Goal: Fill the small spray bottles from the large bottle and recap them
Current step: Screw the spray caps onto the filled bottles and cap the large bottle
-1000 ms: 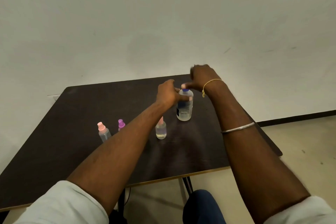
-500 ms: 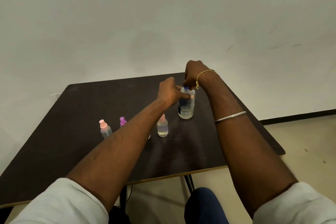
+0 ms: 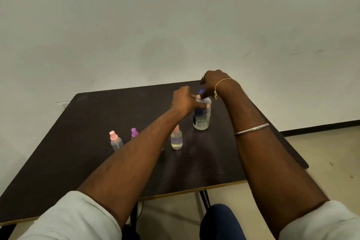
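The large clear bottle with a dark label stands upright on the dark table. My left hand grips its upper body. My right hand is above it and pinches its blue cap. Three small spray bottles stand nearer to me: one with a pink cap just in front of the large bottle, one with a pink cap at the left, and a purple-capped one partly hidden behind my left forearm.
The table's front edge runs close to my body, with a table leg and my blue-clad knee below it. A pale wall stands behind the table. Beige floor lies to the right.
My right hand has come down over the blue cap and its fingers now pinch it. The left hand keeps holding the large bottle, which stays in place.
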